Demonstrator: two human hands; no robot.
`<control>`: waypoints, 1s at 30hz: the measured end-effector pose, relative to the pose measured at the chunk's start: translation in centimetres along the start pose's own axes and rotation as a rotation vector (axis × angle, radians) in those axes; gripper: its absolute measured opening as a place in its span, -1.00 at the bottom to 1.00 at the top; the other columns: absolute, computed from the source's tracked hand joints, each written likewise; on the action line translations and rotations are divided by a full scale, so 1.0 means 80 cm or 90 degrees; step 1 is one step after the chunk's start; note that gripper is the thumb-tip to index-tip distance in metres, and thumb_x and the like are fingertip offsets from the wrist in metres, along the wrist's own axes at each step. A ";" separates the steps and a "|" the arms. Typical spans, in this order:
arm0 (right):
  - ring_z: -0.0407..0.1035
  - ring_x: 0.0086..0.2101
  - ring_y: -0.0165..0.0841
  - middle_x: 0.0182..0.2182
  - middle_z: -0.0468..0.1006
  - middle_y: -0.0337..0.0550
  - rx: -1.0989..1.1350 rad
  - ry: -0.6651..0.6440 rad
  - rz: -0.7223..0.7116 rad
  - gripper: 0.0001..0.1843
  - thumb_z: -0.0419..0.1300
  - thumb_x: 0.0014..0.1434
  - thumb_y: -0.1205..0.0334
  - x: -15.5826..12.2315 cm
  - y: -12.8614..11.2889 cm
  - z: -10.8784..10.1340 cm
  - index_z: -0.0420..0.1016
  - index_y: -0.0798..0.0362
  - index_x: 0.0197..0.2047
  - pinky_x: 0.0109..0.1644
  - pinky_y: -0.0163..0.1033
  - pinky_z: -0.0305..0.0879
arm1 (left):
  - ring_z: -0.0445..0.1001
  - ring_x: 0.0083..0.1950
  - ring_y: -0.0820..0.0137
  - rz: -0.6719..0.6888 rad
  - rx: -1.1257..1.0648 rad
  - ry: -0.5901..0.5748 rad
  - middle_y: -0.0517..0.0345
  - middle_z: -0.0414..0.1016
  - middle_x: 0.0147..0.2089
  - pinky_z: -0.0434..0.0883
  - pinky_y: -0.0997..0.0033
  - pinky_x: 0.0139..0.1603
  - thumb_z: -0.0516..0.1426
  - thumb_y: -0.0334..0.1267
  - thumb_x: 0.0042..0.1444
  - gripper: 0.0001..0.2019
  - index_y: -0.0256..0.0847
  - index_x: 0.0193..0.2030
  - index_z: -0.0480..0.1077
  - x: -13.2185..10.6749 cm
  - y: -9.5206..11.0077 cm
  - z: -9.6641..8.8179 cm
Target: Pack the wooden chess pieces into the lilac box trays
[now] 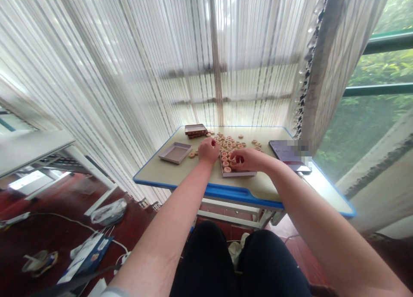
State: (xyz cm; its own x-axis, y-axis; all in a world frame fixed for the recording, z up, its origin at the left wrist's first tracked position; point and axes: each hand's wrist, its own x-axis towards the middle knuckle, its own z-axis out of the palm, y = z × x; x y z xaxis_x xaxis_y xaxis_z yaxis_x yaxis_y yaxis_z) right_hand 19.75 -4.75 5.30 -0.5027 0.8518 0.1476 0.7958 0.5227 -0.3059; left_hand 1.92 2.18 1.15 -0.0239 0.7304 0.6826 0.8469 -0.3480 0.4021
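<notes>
Round wooden Chinese chess pieces [229,145] with markings lie scattered over the table. A shallow open box [239,174] stands near the front edge, with several pieces lined up along its left side. Over this box my right hand [248,158] is bent, thumb and fingers closed round a piece at the rows. My left hand [208,150] is just left of the box, beside the loose pieces. Its fingers are curled inward, and what they hold, if anything, is hidden.
An empty shallow tray [176,153] sits on the left of the table [151,172]. Behind it are stacked small boxes [195,130]. A dark flat device [288,155] lies at the right. Curtains hang behind; cables and a plastic bag [109,212] are on the floor.
</notes>
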 end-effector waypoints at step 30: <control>0.20 -0.52 -0.46 -0.51 0.42 -0.27 -0.013 -0.004 0.016 -0.76 0.21 -0.09 0.04 0.005 0.009 0.006 0.35 0.03 -0.43 -0.49 -0.36 0.00 | 0.37 -0.31 0.35 -0.010 0.000 -0.008 0.10 0.41 -0.39 0.26 0.38 -0.25 0.03 -0.33 0.03 -0.92 -0.17 -0.46 0.27 0.002 0.001 0.001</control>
State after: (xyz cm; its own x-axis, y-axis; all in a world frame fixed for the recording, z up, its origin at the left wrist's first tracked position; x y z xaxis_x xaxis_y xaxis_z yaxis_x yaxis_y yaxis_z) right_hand 19.97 -4.05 4.66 -0.4851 0.8641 0.1342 0.8146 0.5024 -0.2899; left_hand 2.01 2.30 1.27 -0.0312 0.7433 0.6682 0.8464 -0.3359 0.4131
